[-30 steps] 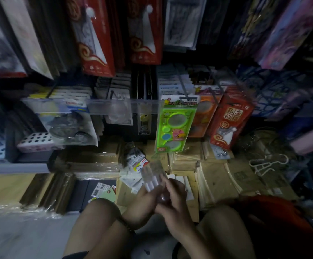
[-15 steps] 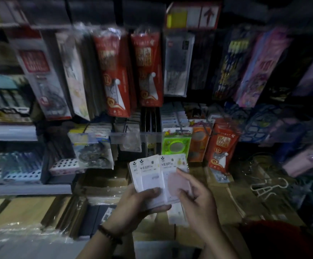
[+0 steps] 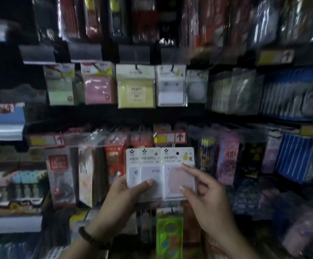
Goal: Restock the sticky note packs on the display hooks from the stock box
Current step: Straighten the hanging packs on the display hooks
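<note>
Three white sticky note packs (image 3: 159, 165), fanned side by side, are held up in front of the display. My left hand (image 3: 125, 199) grips the fan from below, thumb across the middle pack. My right hand (image 3: 206, 195) pinches the rightmost pack with the pink pad (image 3: 178, 179), forefinger on its face. Above, a row of sticky note packs hangs on display hooks: green (image 3: 60, 85), pink (image 3: 97, 85), yellow (image 3: 135, 86) and white (image 3: 171, 86). The stock box is out of view.
Red and clear packets (image 3: 114, 159) hang on the row behind my hands. A green stencil pack (image 3: 169, 236) hangs below them. Blue striped packs (image 3: 297, 157) fill the right side. Shelves with small goods (image 3: 11, 186) stand at the left. The picture is dim and blurred.
The view has swung up from the floor stock to the hook rows. Both hands rose with the fanned packs, and the hanging sticky note row came into view.
</note>
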Demonstrator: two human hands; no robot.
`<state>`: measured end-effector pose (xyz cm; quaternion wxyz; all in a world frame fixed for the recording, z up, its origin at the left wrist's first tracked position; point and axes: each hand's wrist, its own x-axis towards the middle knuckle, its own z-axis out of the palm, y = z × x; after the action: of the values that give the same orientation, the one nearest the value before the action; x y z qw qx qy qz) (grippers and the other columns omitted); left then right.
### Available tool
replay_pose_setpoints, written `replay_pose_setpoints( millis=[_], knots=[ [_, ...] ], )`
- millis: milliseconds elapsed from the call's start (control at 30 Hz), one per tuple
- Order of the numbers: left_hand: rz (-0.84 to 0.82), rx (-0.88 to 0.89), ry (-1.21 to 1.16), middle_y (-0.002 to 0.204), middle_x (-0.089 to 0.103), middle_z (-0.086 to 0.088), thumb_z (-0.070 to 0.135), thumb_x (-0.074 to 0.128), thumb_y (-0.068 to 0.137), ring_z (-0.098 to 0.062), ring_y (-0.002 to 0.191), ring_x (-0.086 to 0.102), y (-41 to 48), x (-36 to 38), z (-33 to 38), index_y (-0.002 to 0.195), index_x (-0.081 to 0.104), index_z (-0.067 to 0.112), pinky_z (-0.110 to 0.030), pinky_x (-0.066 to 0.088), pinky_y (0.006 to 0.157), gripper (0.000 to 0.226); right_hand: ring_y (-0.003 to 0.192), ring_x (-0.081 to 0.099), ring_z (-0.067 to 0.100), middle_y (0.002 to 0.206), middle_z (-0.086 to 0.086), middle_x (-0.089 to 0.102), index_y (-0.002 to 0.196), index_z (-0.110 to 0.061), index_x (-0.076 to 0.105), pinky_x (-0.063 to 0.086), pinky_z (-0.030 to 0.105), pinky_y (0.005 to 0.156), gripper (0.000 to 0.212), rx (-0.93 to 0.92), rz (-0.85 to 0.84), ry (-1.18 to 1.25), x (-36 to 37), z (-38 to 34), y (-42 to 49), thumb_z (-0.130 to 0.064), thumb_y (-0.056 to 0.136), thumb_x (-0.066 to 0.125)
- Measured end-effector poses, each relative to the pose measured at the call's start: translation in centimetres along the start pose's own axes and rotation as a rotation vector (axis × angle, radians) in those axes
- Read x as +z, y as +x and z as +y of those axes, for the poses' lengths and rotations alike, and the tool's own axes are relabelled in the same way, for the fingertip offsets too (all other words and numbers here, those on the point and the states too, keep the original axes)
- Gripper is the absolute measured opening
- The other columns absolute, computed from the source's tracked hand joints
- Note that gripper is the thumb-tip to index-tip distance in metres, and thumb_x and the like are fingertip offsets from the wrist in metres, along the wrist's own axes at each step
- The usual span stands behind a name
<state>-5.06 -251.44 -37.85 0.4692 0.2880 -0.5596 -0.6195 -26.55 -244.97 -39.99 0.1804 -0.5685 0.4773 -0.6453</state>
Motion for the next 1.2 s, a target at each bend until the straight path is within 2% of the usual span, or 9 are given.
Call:
replay_pose_setpoints(
  millis=[67, 167, 267, 467, 567, 733, 867, 1000, 1200],
  knots=[
    [0.020, 0.076, 0.069, 0.121, 0.077, -0.020, 0.008, 0.070, 0.097, -0.040, 0.103, 0.077, 1.1, 0.3, 2.8, 0.128, 0.069, 0.002, -0.043, 0.066, 0.070, 0.032, 0.104, 0.067, -0.007, 0.140, -0.029, 0.063, 0.131, -0.055, 0.067, 0.053, 0.030, 0.101, 0.063, -0.065, 0.019, -0.008, 0.1, -2.0, 2.2, -0.001, 0.098, 0.069],
    [0.027, 0.186, 0.138, 0.122, 0.078, -0.013, 0.006, 0.071, 0.096, -0.035, 0.110, 0.077, 1.9, 0.7, 6.6, 0.130, 0.068, 0.007, -0.055, 0.060, 0.097, 0.034, 0.071, 0.060, -0.010, 0.148, -0.029, 0.058, 0.140, -0.050, 0.061, 0.052, 0.024, 0.081, 0.063, -0.142, 0.038, 0.005, 0.1, -4.3, 5.1, 0.000, 0.102, 0.062],
    [0.056, 0.295, 0.205, 0.117, 0.080, -0.004, 0.012, 0.074, 0.090, -0.028, 0.106, 0.079, 2.4, 1.2, 9.7, 0.129, 0.065, 0.018, -0.052, 0.064, 0.091, 0.040, 0.086, 0.064, -0.013, 0.146, -0.028, 0.059, 0.142, -0.042, 0.063, 0.052, 0.016, 0.086, 0.060, -0.210, 0.055, 0.016, 0.3, -6.0, 8.1, 0.002, 0.101, 0.063],
    [0.121, 0.468, 0.281, 0.117, 0.078, 0.000, 0.006, 0.073, 0.091, -0.024, 0.100, 0.080, 5.3, 0.1, 14.1, 0.131, 0.056, 0.019, -0.041, 0.068, 0.074, 0.045, 0.120, 0.054, 0.003, 0.123, -0.040, 0.063, 0.140, -0.036, 0.065, 0.052, 0.030, 0.096, 0.057, -0.258, 0.137, 0.031, 0.5, -8.8, 14.3, 0.005, 0.101, 0.062],
    [0.112, 0.524, 0.308, 0.115, 0.078, 0.007, 0.007, 0.071, 0.090, -0.021, 0.101, 0.080, 6.4, -0.3, 15.3, 0.130, 0.056, 0.022, -0.034, 0.067, 0.074, 0.046, 0.107, 0.069, -0.003, 0.129, -0.035, 0.064, 0.142, -0.033, 0.065, 0.055, 0.030, 0.098, 0.057, -0.295, 0.167, 0.001, 0.7, -9.4, 17.0, 0.006, 0.100, 0.062],
    [0.110, 0.572, 0.303, 0.116, 0.076, 0.007, 0.015, 0.073, 0.086, -0.021, 0.101, 0.080, 8.2, -0.7, 16.0, 0.128, 0.055, 0.028, -0.034, 0.067, 0.074, 0.048, 0.077, 0.049, -0.013, 0.143, -0.037, 0.055, 0.145, -0.039, 0.061, 0.040, 0.012, 0.078, 0.060, -0.341, 0.149, -0.034, 1.1, -9.3, 20.8, 0.003, 0.102, 0.059],
    [0.078, 0.556, 0.261, 0.117, 0.077, 0.005, 0.015, 0.072, 0.085, -0.024, 0.101, 0.080, 8.8, -0.5, 16.1, 0.130, 0.056, 0.026, -0.038, 0.067, 0.076, 0.049, 0.130, 0.061, 0.002, 0.146, -0.039, 0.051, 0.147, -0.039, 0.059, 0.053, 0.031, 0.110, 0.062, -0.382, 0.157, -0.077, 1.3, -9.5, 21.8, 0.004, 0.102, 0.058],
    [0.054, 0.548, 0.239, 0.119, 0.077, 0.001, 0.008, 0.070, 0.091, -0.026, 0.103, 0.079, 9.4, -0.3, 16.1, 0.130, 0.056, 0.024, -0.039, 0.067, 0.077, 0.045, 0.130, 0.061, 0.006, 0.136, -0.049, 0.049, 0.144, -0.042, 0.058, 0.049, 0.027, 0.108, 0.062, -0.372, 0.116, -0.100, 1.0, -9.9, 22.4, 0.004, 0.102, 0.059],
    [0.039, 0.558, 0.239, 0.123, 0.076, 0.000, 0.013, 0.072, 0.089, -0.024, 0.104, 0.079, 9.7, 0.1, 16.1, 0.129, 0.056, 0.027, -0.038, 0.067, 0.077, 0.046, 0.147, 0.042, -0.001, 0.157, -0.016, 0.051, 0.150, -0.024, 0.057, 0.036, 0.019, 0.119, 0.056, -0.277, 0.096, -0.180, 1.0, -10.6, 23.0, 0.004, 0.102, 0.059]
  ],
)
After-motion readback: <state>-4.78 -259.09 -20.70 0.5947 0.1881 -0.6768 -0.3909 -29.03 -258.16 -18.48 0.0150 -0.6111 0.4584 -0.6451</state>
